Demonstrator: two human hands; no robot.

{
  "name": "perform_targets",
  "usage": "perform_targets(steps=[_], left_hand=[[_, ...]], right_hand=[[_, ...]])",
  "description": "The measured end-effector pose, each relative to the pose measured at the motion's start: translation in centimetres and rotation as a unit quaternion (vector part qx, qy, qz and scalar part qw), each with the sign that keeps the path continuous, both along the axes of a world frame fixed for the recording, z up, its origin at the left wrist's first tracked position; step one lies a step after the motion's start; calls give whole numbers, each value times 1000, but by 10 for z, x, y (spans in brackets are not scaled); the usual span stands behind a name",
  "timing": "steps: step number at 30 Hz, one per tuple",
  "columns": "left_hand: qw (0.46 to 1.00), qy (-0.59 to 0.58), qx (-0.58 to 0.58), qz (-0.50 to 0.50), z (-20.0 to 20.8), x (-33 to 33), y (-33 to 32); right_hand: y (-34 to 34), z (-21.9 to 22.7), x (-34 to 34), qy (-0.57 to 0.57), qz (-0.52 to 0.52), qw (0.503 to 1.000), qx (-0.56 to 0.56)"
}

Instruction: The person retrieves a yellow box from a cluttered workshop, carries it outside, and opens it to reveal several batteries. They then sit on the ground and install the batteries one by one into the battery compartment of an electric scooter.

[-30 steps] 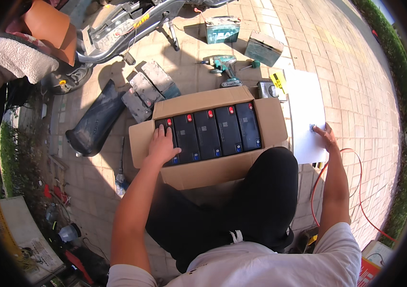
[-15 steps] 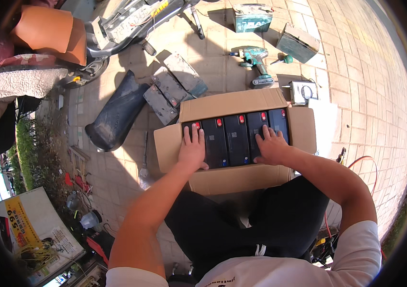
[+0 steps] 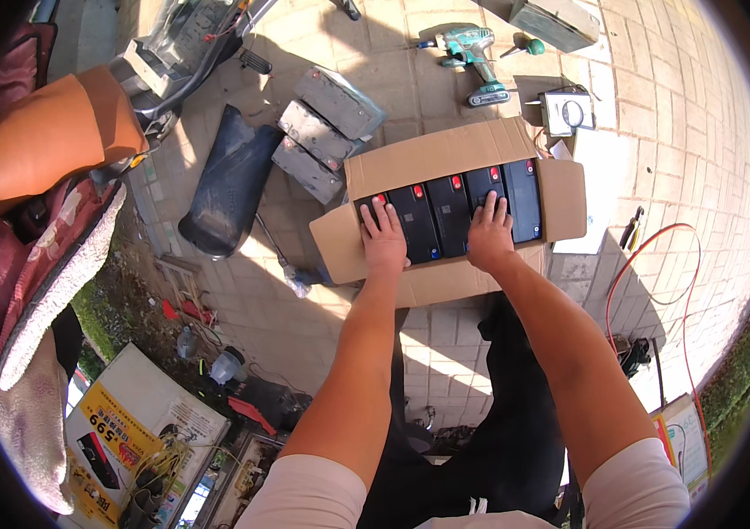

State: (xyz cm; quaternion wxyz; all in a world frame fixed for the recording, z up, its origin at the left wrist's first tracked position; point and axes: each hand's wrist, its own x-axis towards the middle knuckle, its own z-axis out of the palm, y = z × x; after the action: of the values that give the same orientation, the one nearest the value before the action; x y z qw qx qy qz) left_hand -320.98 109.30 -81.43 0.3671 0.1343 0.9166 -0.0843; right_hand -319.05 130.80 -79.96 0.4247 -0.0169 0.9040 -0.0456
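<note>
An open cardboard box (image 3: pixel 445 148) in front of me holds a row of several black batteries (image 3: pixel 417 220) with red and blue terminal caps. My left hand (image 3: pixel 384 240) lies with fingers stretched over the leftmost battery, fingertips near its red cap. On the second battery from the right (image 3: pixel 481 179) rests my right hand (image 3: pixel 489 234), its fingers extended and slightly spread. Both hands press flat or touch from above; neither grasps anything visible. The rightmost battery (image 3: pixel 525 203) is uncovered. The undersides of my palms are hidden.
Beyond the box lie worn grey batteries (image 3: pixel 320 132), a black plastic cover (image 3: pixel 229 185), a teal cordless drill (image 3: pixel 473 62) and a small white device with a dial (image 3: pixel 569 112). Pliers (image 3: pixel 630 229) and a red cable (image 3: pixel 611 304) lie right. An orange-seated scooter (image 3: pixel 48 141) stands left.
My body and viewpoint have shifted, and my arms are straighter. Paving now shows between my legs. The right hand has turned to point more forward; both hands stay on the batteries.
</note>
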Motion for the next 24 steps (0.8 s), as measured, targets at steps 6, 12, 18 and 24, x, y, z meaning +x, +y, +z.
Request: perform_targets(steps=[6,12,18,24], left_hand=[[999,-38,-1,8,7,-8,2],[999,-38,-13,-16,0,-2,1],[997,-59,-40,-13,6,-8,6],[996,-40,-45,-63,8,-11,7]], right_hand=[[2,13,-5,4,-35,999,-9],[-18,11,-4,2,-101,994,30],[-64,20,15,147,-438,877,-136],[-150,35,62,-51,-920,215,-324]])
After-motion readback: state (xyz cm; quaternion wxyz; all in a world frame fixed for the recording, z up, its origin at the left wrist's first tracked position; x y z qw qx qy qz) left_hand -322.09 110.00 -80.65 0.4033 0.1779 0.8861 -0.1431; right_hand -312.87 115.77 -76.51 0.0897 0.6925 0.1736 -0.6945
